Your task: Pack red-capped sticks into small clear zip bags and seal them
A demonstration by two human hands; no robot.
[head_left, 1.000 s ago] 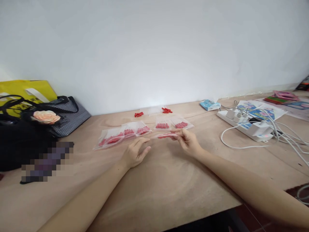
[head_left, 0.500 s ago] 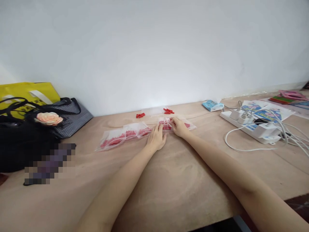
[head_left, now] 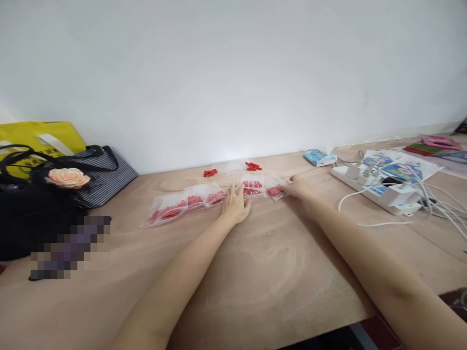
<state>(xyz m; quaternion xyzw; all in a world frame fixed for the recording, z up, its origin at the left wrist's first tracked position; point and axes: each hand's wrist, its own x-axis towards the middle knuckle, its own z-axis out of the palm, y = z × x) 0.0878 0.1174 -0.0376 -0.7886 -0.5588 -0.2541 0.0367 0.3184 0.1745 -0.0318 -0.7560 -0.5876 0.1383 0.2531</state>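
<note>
Bags of red pieces: small clear zip bags (head_left: 251, 186) holding red pieces lie in a row along the middle of the counter (head_left: 277, 272), nearer its far edge than its near edge. Both of your hands are on this row.
Left hand: your left hand (head_left: 235, 206) lies flat, palm down, fingers spread a little, and holds nothing. Its fingertips touch the near edge of the bag in the middle of the row.
Right hand: your right hand (head_left: 297, 187) rests at the right end of the row, fingers against the last bag (head_left: 274, 191). You cannot tell from here whether it pinches that bag or only presses on it.
Left part of the row: three more filled bags (head_left: 182, 204) overlap one another, running toward the left end of the counter.
Loose red pieces: two small heaps (head_left: 210, 172) and (head_left: 253, 166) sit close to the far edge by the wall, with a clear empty bag (head_left: 233, 168) between them.
Left end of the counter: a striped bag (head_left: 104, 177) with a peach fabric rose (head_left: 67, 177), a black bag (head_left: 32, 218) and a yellow bag (head_left: 40, 138) stand together.
Right end of the counter: a white power strip (head_left: 375, 192) with plugs and white cables (head_left: 430, 204), a small blue packet (head_left: 319, 157) near the far edge, and printed sheets (head_left: 397, 170) beyond the strip.
</note>
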